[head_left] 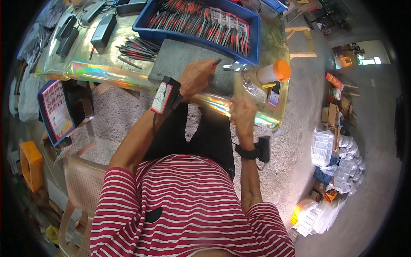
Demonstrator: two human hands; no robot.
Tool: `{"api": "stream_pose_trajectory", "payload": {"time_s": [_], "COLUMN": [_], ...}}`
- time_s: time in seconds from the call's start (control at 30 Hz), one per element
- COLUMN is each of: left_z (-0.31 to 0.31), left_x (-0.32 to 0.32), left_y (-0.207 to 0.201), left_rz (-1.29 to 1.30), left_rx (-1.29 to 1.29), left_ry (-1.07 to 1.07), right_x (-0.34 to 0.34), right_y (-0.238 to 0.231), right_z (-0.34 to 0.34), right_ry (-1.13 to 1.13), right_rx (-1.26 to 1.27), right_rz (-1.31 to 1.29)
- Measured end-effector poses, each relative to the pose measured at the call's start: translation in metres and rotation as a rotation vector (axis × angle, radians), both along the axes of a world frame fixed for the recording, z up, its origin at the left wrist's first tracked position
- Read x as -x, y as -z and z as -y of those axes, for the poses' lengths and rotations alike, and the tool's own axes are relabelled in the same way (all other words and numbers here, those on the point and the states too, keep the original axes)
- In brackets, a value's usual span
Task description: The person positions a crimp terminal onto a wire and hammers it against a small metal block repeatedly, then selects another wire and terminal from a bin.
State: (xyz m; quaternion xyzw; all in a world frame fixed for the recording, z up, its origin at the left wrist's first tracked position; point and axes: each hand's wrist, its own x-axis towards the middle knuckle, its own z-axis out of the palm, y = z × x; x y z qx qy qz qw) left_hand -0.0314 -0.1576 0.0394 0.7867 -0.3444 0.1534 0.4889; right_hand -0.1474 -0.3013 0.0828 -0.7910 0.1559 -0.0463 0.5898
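We are in the middle of working on one piece at the grey block (pixel 175 58), which lies near the front edge of the desk (pixel 85 62). Our left hand (pixel 196 78) is over the block, thumb and fingers closed narrowly on a small dark piece (pixel 217 62) with a touch of red, its tip poking out over the block's right half. Our right hand (pixel 244 110), blurred, is in front of the block's right end, wrapped around the handle of what looks like a hammer (pixel 236 67); the metal head is by the block's right end, apart from the piece, and we cannot tell whether a blow is just struck or not yet made.

Just to the left of the block lies a loose pile of dark-and-red strips (pixel 139 51). Just beyond the block, the blue tray (pixel 254 40) is well filled with packed rows of similar strips (pixel 192 19). We judge the work to be well under way but not complete: one piece is in hand and plenty of others lie about the block. Which group is finished and which is waiting, we cannot tell, since their ends are too small to compare. To the right of the block stands an orange-lidded jar (pixel 274 71).
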Motion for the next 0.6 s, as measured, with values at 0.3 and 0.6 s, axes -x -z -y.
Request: {"api": "stream_pose_trajectory", "payload": {"time_s": [0.3,0.6], "left_z": [-0.011,0.001], "left_x": [-0.014,-0.042], "left_y": [-0.013,-0.018], "left_rz": [-0.783,-0.846], "left_rx": [0.651,0.676], "left_ry": [0.109,0.138], "right_x": [-0.011,-0.007], "right_y": [0.039,0.052], "right_z": [-0.021,-0.013], "right_ry": [0.093,-0.096], "right_rx": [-0.685,-0.497], "right_rz": [-0.152,-0.155]}}
